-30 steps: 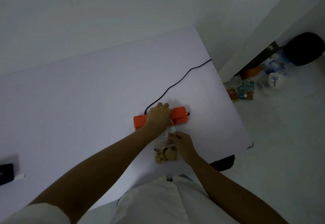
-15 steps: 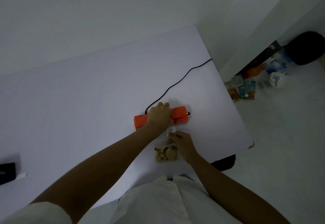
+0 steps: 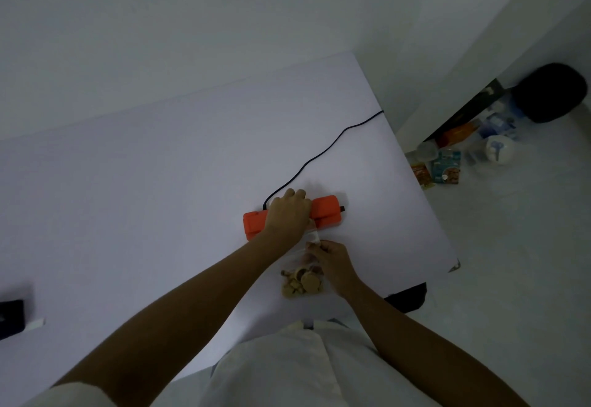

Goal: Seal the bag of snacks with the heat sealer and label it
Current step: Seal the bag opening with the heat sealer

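Observation:
An orange heat sealer (image 3: 326, 211) lies on the white table (image 3: 160, 189), its black cord (image 3: 323, 151) running off toward the far right edge. My left hand (image 3: 287, 215) lies on top of the sealer with its fingers curled over the far side, pressing it down. A clear bag of snacks (image 3: 302, 282) lies just in front of the sealer, its open top tucked under the sealer's jaw. My right hand (image 3: 332, 259) pinches the bag's upper right edge. Round brown biscuits sit at the bag's near end.
A black object (image 3: 11, 317) with a small white label strip (image 3: 35, 323) beside it lies at the table's left edge. Off the right edge, on the floor, stand packets, bottles and a dark bag (image 3: 550, 93). A black seat (image 3: 409, 294) shows under the near right corner.
Both hands have kept their places on the sealer and the bag; only the view has shifted slightly.

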